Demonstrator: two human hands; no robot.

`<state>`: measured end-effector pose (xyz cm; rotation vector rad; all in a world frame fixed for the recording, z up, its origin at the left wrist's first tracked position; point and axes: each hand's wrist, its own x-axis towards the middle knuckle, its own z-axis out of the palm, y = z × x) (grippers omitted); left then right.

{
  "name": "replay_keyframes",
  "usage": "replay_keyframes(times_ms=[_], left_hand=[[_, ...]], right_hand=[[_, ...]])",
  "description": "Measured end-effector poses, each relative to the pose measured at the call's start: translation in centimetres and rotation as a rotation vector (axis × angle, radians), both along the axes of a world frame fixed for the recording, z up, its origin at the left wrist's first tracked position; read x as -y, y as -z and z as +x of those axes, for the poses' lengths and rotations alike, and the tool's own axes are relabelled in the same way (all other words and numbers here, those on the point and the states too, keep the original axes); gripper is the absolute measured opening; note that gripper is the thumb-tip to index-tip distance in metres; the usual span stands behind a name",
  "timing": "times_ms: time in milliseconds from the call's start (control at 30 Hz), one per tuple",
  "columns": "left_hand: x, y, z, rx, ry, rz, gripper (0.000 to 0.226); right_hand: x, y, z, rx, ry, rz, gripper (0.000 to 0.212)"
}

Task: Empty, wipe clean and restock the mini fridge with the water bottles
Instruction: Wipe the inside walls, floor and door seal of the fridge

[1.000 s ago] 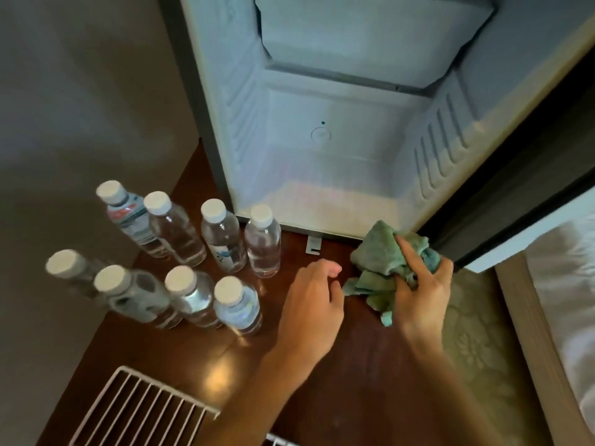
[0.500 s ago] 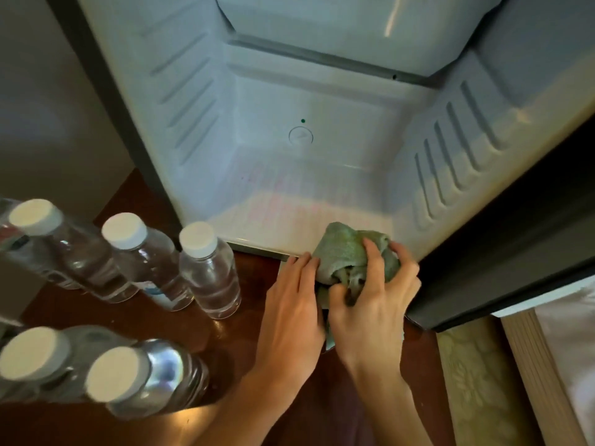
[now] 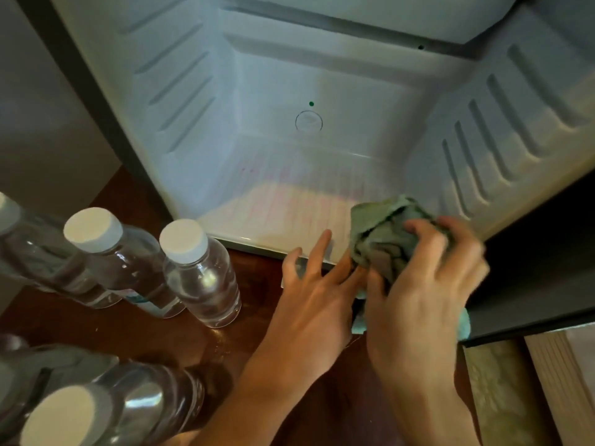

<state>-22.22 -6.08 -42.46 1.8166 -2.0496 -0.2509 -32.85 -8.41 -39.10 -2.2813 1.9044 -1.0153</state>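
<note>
The right hand [image 3: 425,284] grips a crumpled green cloth [image 3: 383,233]. Its fingers [image 3: 421,226] are curled over the top of the bundle and the thumb closes on it from the near side, so the cloth is clamped in the hand. The outer fingers are blurred, and their exact position is not clear. One end of the cloth hangs below the palm. The cloth is at the front right corner of the open mini fridge [image 3: 193,107], just over its front edge. I cannot tell if it touches the bottom of the fridge.

The left hand [image 3: 315,294] is just beside the right one and holds nothing. Its fingers [image 3: 322,249] are straight and spread apart, and the tips reach the front edge of the fridge. The fingers nearest to the right hand are against the cloth.

The fridge is white inside, and no bottle is seen in it. The water bottles [image 3: 199,275] stand upright with white caps on the wooden surface [image 3: 257,349], to the left of the fridge and apart from both hands. Some stand near the fridge and others nearer to the camera.
</note>
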Motion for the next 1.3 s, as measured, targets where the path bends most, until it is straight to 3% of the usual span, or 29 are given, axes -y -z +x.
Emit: replay_keyframes(times_ms=[100, 333, 500, 1000, 1300], left_hand=[[0.1, 0.5, 0.6, 0.079, -0.073, 0.053, 0.04], [-0.1, 0.7, 0.9, 0.02, -0.259, -0.061, 0.036], [-0.3, 1.2, 1.2, 0.034, -0.281, -0.023, 0.043], [1.1, 1.3, 2.1, 0.094, -0.261, -0.014, 0.05], [0.9, 1.6, 2.3, 0.057, -0.235, -0.02, 0.06]], right_hand=[[0.5, 1.9, 1.2, -0.19, 0.004, 0.087, 0.056], [1.0, 2.8, -0.9, 0.025, -0.164, 0.091, 0.061], [0.8, 4.1, -1.2, -0.161, -0.188, 0.005, 0.05], [4.3, 4.2, 1.3, -0.267, -0.04, 0.145, 0.071], [12.5, 3.1, 4.4, -0.247, 0.122, 0.263, 0.077]])
